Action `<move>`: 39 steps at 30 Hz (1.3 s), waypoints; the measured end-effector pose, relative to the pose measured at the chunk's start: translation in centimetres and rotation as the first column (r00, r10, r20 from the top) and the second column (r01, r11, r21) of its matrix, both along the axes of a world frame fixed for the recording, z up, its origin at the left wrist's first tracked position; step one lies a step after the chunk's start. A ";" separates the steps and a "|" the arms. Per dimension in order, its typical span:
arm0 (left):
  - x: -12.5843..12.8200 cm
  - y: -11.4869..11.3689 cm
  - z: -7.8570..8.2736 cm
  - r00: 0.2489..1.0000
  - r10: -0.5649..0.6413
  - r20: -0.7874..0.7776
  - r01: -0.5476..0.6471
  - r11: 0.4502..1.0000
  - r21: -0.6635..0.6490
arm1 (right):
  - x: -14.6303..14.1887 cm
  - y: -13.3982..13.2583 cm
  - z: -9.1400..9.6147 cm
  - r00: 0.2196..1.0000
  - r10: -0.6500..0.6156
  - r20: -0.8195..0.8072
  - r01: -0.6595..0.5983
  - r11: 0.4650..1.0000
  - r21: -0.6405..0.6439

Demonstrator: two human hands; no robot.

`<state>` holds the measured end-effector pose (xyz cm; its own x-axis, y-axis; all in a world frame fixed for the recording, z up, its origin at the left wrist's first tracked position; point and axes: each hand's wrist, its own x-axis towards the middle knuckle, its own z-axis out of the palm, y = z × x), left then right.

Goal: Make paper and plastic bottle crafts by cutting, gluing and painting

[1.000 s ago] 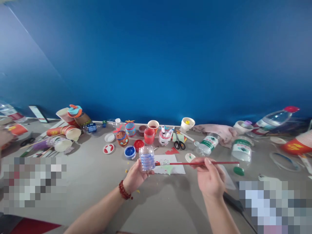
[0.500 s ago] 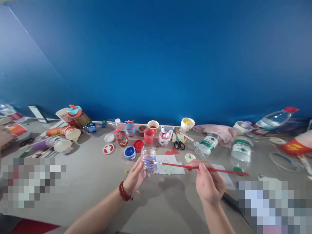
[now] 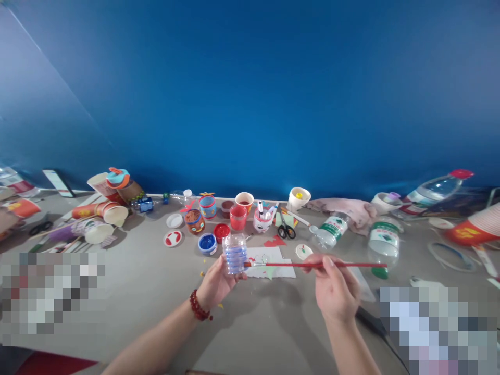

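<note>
My left hand (image 3: 219, 281) is wrapped round the lower part of a clear plastic bottle piece (image 3: 235, 255), which has blue paint streaks across its ribbed side. Between the fingers of my right hand (image 3: 336, 286) is a red-handled paintbrush (image 3: 291, 264), lying nearly level. Its bristle tip is at the right edge of the bottle piece; whether it touches I cannot tell. Just behind stand an open tub of blue paint (image 3: 207, 243) and a tub of red paint (image 3: 222, 232). White paper (image 3: 279, 265) with coloured scraps lies on the table beyond the brush.
Decorated cups (image 3: 195, 222), a red cup (image 3: 238, 217) and black scissors (image 3: 286, 229) stand or lie behind my hands. Cut bottles (image 3: 331, 230) and a pink cloth (image 3: 344, 207) are to the right. Paper cups (image 3: 111, 212) lie on the left, where another person's hand (image 3: 8, 221) shows.
The bottle piece has turned in my left hand and shows more blue streaks. The brush has become more level, its tip moving from the bottle's middle to its right edge.
</note>
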<state>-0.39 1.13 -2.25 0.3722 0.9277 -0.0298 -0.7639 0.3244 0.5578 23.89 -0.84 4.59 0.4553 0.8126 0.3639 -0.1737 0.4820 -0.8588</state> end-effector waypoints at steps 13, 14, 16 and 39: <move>0.0 -0.1 0.3 1.000 -0.006 -0.013 0.006 1.000 -0.026 | 0.7 -0.2 -0.3 0.996 0.038 0.085 -0.041 0.998 0.038; -0.1 -0.1 0.3 1.000 -0.005 -0.010 0.005 1.000 -0.025 | 0.6 -0.3 -0.2 0.995 0.048 0.084 -0.052 0.998 0.047; -0.1 -0.2 0.2 1.000 0.001 0.000 -0.002 1.000 -0.023 | 0.2 -0.4 -0.1 0.992 0.072 0.099 -0.078 0.995 0.057; 0.0 -0.1 0.4 1.000 -0.003 -0.023 0.003 1.000 0.019 | 1.0 0.2 -0.2 0.995 0.018 0.103 -0.026 0.996 0.085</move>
